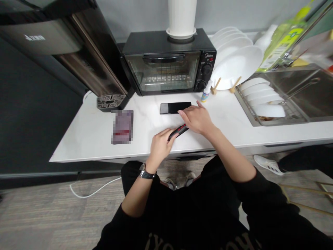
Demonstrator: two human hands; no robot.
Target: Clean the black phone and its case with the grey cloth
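My left hand (160, 146) is shut around a slim black and red object (179, 132), holding it low over the white marble counter (85, 142). My right hand (197, 118) sits just above the object's far end, with its fingers spread toward a black smartphone (174, 108). The fingertips reach the phone's near edge. The phone lies flat on the counter. I cannot tell what the slim object is, as my hands hide part of it. A pixelated packet (122, 126) lies to the left of my hands.
A black toaster oven (166, 66) stands behind the phone, with a small spray bottle (206, 91) and white plates on a stand (236, 59) to its right. A dish rack (262, 100) sits by a steel sink (299, 90). A person's white sneaker (267, 165) shows on the floor at right.
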